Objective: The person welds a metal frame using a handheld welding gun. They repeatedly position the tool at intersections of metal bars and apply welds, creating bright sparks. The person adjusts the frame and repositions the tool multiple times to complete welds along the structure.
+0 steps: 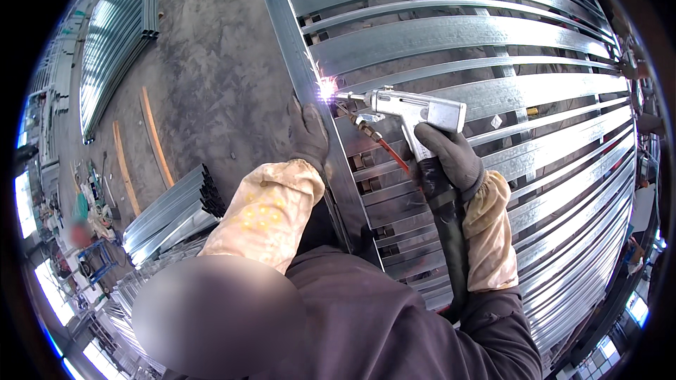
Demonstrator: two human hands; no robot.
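My right hand, in a dark glove, is wrapped round the grip of a silver welding gun. The nozzle points left, and a bright white-pink spark burns at its tip. This spark lies on a long galvanized steel rail, where a crossbar meets it. Just below the spark, my gloved left hand grips the rail's outer edge, its fingers partly hidden. A thin metal wire guide with an orange hose runs under the nozzle. From the grip, a thick black cable trails down along my right forearm.
Many parallel galvanized bars fill the right side, joined to the rail as a frame. On the floor at left lie two wooden strips, a bundle of steel tubes and a longer stack of tubes.
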